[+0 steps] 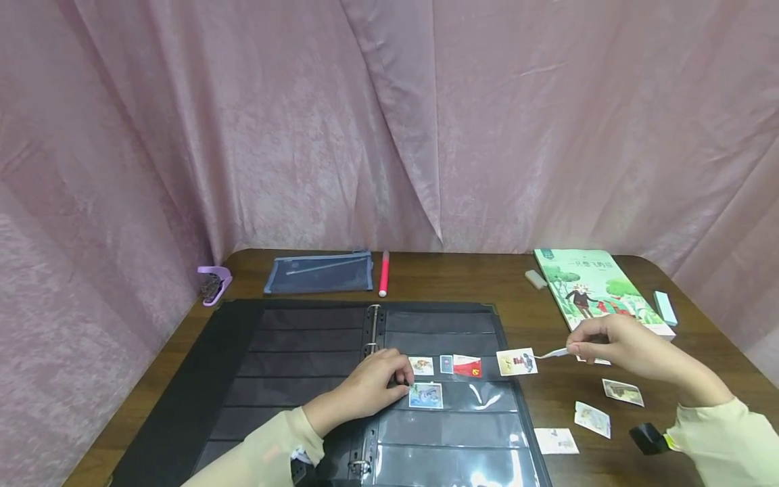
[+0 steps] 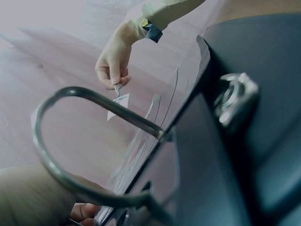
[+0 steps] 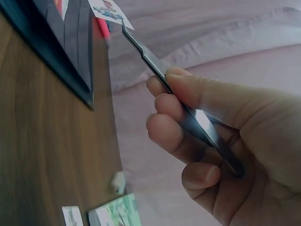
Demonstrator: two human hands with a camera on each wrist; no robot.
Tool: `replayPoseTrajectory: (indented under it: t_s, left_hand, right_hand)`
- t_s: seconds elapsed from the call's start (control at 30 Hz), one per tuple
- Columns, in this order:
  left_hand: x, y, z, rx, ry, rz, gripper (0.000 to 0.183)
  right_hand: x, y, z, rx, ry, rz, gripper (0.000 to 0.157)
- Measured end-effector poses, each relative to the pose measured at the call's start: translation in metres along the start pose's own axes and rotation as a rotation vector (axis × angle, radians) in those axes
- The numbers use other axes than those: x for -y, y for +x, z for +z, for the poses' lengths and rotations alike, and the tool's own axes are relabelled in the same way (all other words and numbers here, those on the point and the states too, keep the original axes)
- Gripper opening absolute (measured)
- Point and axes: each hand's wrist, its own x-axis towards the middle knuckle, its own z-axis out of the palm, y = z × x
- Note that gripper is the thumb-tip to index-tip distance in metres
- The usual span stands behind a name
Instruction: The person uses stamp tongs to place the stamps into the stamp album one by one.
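My right hand [image 1: 617, 341] pinches a pair of metal tweezers [image 3: 150, 61] between thumb and fingers. The tweezers' tips grip the edge of a picture stamp [image 1: 516, 362], held over the right edge of the stamp album [image 1: 447, 429]. My left hand [image 1: 371, 385] rests on the album's right page near the ring spine, fingers bent and thumb apart from the forefinger. Its fingertips are beside a blue stamp [image 1: 426, 396] in a pocket row. One row higher sit a small pale stamp [image 1: 421, 366] and a red-and-white stamp [image 1: 467, 366]. In the left wrist view, a metal ring [image 2: 42, 141] partly hides the left hand.
Loose stamps [image 1: 592, 419] lie on the table right of the album. Behind them are a green book [image 1: 599, 284], an eraser [image 1: 535, 279] and a small pale box [image 1: 665, 308]. Beyond the album lie a blue pouch [image 1: 319, 272], a red marker [image 1: 384, 274] and a purple hole punch [image 1: 214, 284].
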Motion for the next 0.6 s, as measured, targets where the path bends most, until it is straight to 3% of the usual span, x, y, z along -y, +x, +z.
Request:
replayPoseTrajectory:
  t_s: [0.6]
  left_hand:
    - [0.001, 0.0, 0.002, -0.003, 0.007, -0.001, 0.014]
  right_hand:
    - [0.002, 0.032, 0.034, 0.006, 0.122, -0.029, 0.009]
